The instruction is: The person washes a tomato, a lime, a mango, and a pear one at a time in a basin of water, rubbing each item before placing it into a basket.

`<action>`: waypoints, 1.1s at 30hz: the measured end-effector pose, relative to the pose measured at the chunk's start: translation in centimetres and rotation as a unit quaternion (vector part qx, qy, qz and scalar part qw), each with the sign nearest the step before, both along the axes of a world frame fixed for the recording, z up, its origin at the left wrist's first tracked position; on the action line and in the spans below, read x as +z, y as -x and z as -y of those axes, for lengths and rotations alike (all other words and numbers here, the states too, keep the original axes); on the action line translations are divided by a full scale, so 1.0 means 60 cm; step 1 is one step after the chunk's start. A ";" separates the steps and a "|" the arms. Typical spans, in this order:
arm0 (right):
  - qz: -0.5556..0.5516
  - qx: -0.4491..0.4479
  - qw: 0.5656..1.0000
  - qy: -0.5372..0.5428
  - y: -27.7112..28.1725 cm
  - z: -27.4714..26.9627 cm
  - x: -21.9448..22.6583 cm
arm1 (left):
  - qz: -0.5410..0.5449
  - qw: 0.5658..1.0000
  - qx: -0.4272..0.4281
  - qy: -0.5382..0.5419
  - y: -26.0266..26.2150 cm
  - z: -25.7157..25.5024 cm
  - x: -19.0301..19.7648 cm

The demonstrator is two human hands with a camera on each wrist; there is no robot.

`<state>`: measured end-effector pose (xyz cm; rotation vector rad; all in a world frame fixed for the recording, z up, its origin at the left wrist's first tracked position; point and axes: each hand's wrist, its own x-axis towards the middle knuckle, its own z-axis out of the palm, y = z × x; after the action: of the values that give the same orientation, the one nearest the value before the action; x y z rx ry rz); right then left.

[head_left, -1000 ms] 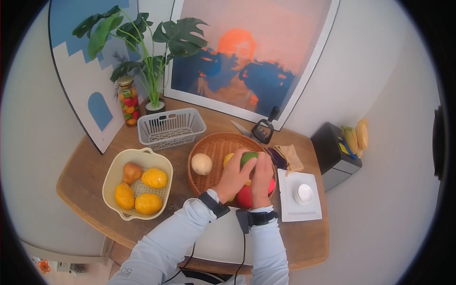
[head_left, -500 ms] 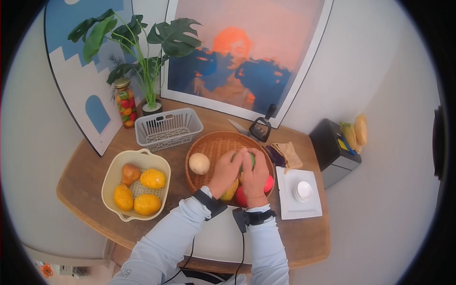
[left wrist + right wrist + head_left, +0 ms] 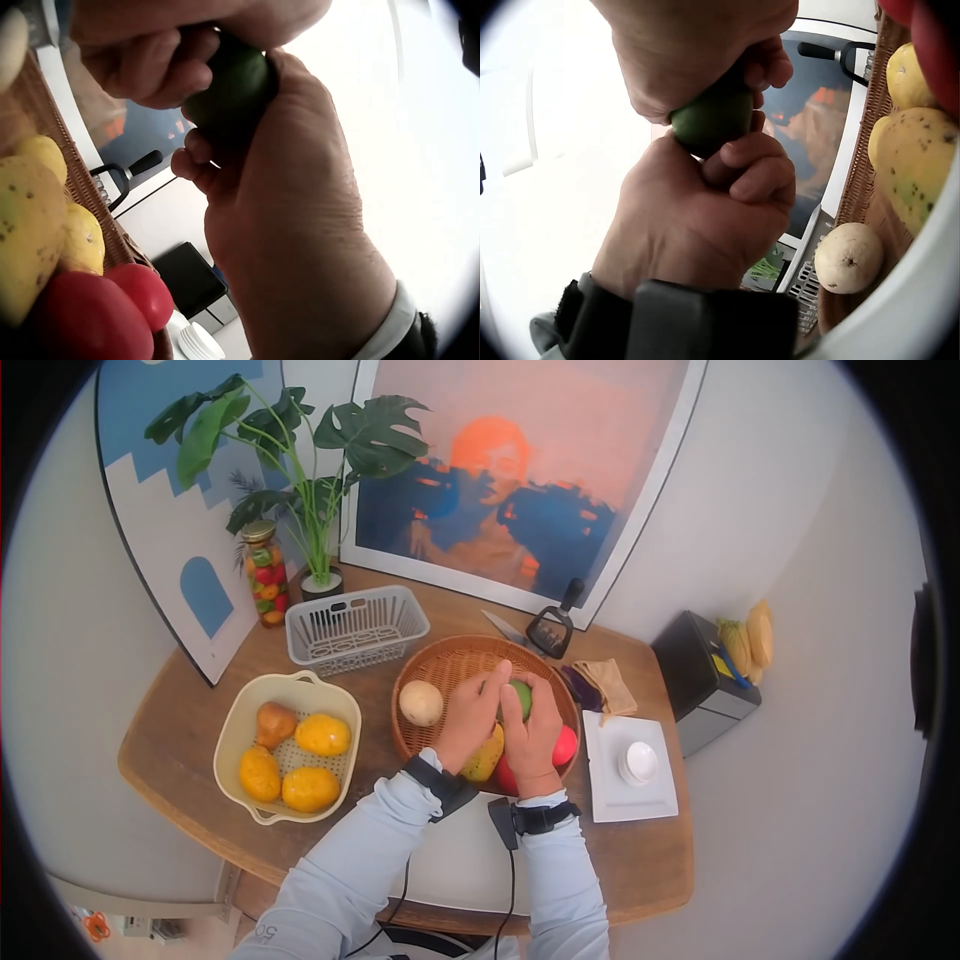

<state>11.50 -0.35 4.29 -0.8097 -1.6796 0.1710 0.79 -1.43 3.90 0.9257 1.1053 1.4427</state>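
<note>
Both hands hold a smooth dark-green fruit (image 3: 520, 698) above the wicker basket (image 3: 404, 736). My left hand (image 3: 467, 722) has its fingers curled round one side of the fruit; my right hand (image 3: 534, 738) cups the other side. In the left wrist view the green fruit (image 3: 232, 94) shows between the curled fingers, and much of it is covered. Below the hands, the basket bears a yellow speckled mango (image 3: 484, 758), smaller yellow fruits (image 3: 909, 79) and red round produce (image 3: 566, 745). A pale round fruit (image 3: 421, 703) sits at the basket's left side.
Left of the basket is a cream colander (image 3: 225, 745) with yellow produce and a brown onion-like item (image 3: 275, 723). Behind stand a grey plastic basket (image 3: 355, 660), a jar (image 3: 265, 575) and a grater (image 3: 550, 632). A white square plate (image 3: 605, 800) with small bowls (image 3: 638, 762) lies right.
The hands have drawn slightly back toward the body and shifted their grip on the green fruit. Their fingertips, close together half a second ago, now stand apart, with more of the fruit visible.
</note>
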 end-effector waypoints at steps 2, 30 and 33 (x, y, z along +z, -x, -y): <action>-0.047 0.006 0.994 0.096 0.000 -0.006 -0.011 | -0.066 0.997 0.023 -0.038 -0.002 0.000 -0.005; -0.223 0.051 0.932 0.280 -0.023 -0.024 -0.008 | -0.136 0.962 0.037 -0.232 -0.039 -0.004 -0.022; -0.070 0.026 0.996 0.048 -0.014 -0.028 -0.019 | -0.011 0.992 -0.031 -0.124 -0.022 -0.005 -0.019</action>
<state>12.33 1.36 3.17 -0.8074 -1.5707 0.3386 2.11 -1.14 2.75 1.1429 0.9187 1.5438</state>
